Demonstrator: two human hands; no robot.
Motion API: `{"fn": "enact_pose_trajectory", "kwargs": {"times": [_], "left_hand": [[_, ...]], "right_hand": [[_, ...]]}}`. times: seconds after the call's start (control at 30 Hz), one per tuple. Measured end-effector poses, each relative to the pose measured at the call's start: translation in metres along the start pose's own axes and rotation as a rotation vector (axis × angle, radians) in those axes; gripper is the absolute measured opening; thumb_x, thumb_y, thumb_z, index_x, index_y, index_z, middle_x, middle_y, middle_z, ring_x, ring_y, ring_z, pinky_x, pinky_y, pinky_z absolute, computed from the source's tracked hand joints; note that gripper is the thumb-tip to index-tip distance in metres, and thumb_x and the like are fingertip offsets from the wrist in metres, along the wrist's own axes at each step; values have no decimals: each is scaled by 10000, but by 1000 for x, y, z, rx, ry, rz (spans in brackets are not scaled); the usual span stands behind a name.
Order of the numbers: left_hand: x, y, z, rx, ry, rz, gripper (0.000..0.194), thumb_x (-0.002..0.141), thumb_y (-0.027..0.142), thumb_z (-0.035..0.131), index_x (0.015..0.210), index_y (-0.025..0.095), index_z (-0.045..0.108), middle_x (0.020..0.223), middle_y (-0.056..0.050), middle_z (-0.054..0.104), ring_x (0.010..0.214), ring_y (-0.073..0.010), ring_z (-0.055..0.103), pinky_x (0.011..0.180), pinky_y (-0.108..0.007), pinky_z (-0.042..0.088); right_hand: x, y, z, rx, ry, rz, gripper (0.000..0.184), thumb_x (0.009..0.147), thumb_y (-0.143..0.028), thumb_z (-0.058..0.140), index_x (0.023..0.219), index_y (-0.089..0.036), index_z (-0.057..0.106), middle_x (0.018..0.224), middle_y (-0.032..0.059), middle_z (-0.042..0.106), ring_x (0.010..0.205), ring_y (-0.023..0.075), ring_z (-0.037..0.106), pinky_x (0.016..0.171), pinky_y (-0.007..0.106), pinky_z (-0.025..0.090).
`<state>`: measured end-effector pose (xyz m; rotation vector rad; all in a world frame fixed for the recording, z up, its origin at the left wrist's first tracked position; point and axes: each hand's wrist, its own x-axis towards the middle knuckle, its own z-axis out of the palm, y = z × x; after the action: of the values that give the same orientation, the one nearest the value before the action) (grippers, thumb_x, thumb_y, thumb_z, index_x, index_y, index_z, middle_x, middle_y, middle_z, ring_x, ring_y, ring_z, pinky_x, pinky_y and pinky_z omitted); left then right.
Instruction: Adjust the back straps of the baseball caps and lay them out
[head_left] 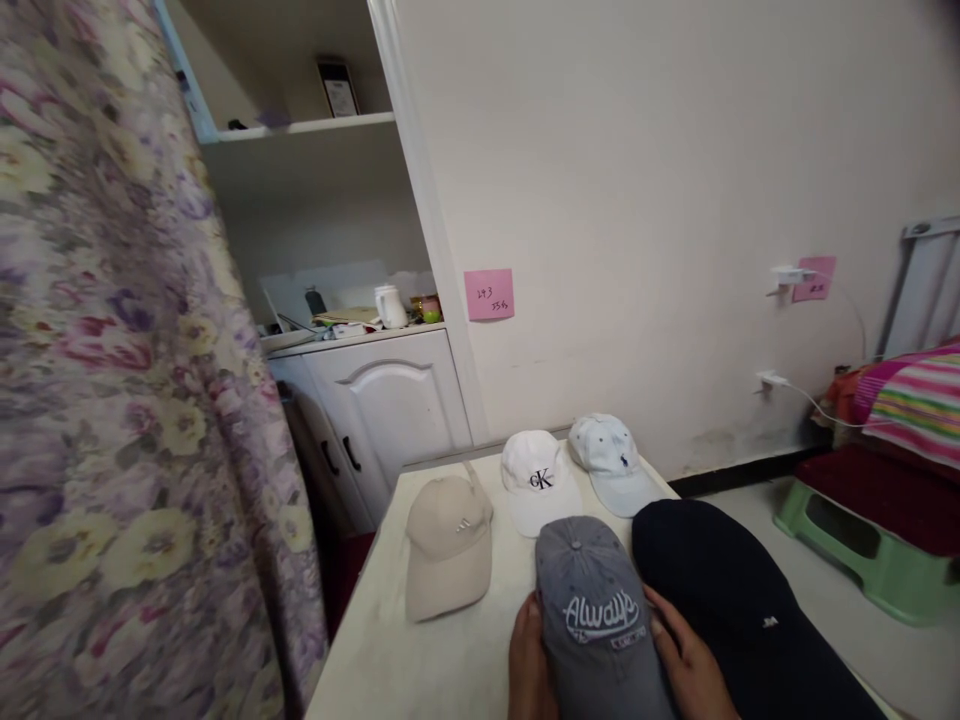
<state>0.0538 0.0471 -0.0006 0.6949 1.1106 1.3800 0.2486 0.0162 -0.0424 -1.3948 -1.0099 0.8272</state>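
Note:
Between my two hands is a grey baseball cap [581,580] with white "Always" lettering, its brim toward me and partly cut off by the lower frame edge. My left hand [531,665] grips its left side, and my right hand [688,660] grips its right side. A beige cap [448,545] lies to the left on the white table [397,660]. Behind the grey cap sit a white cap [538,480] with "CK" letters and a pale blue cap [611,465]. At the right, next to my right hand, lies a dark navy cap [720,580].
A floral curtain [150,400] hangs at the left. Beyond the table stand a white cabinet [397,410] and a wall with a pink note [490,295]. On the right is a green stool [862,540] with a dark red top, near plugged-in chargers [772,380].

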Motion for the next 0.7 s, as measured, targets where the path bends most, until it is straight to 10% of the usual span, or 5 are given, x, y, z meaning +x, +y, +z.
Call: {"fn": "enact_pose_trajectory", "kwargs": {"times": [0.7], "left_hand": [[-13, -15, -7, 302, 72, 145, 790, 712, 515, 639, 1317, 19, 533, 1522, -271, 434, 1454, -374, 339, 1215, -425, 222]], "right_hand": [[-10, 4, -4, -122, 28, -145, 507, 774, -489, 609, 1177, -201, 717, 1327, 151, 683, 1267, 350, 597, 1118, 484, 432]]}}
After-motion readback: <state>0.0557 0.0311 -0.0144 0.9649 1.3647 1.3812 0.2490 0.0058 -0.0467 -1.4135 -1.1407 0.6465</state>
